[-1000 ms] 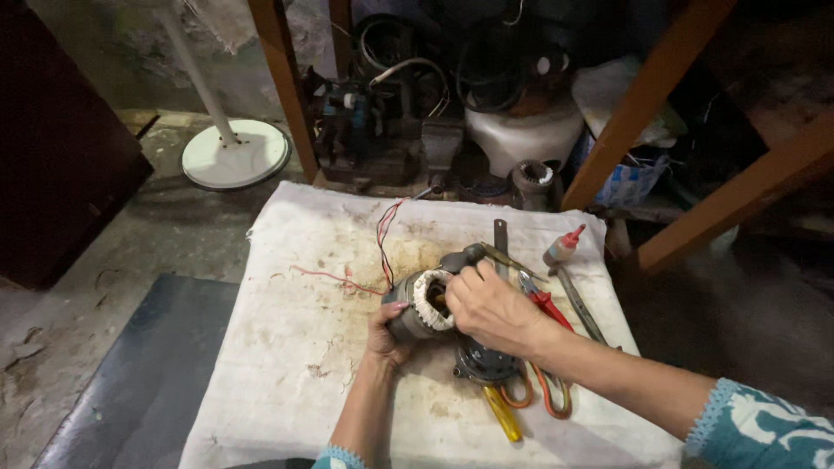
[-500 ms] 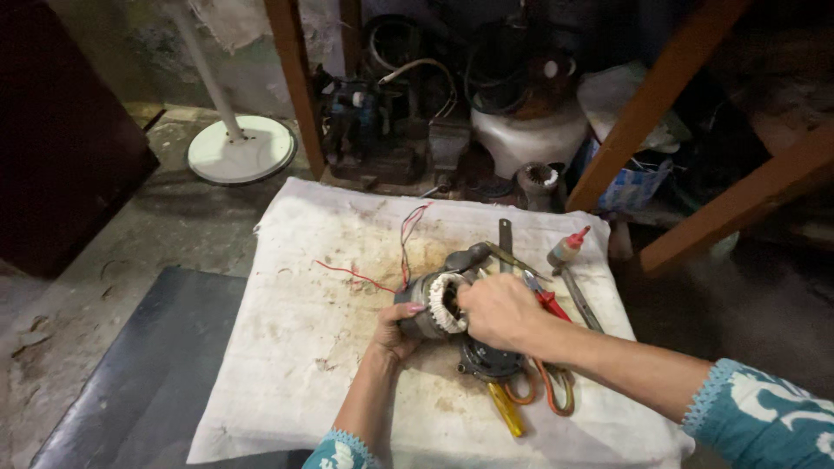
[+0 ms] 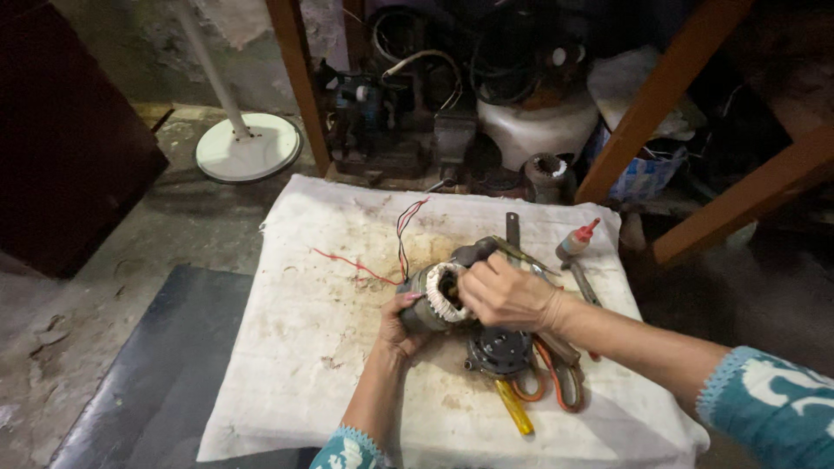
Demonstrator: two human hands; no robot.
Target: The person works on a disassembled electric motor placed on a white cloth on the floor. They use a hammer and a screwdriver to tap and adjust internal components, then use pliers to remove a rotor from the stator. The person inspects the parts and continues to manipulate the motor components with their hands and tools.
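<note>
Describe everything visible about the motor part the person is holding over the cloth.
The motor stator is a grey-green metal ring, wound with pale coils that show at its open end, which faces up and right. Thin red and black wires trail from it across the stained white cloth. The left hand cups it from below; the right hand grips its right side, fingers on the windings. It lies tilted, just above the cloth.
</note>
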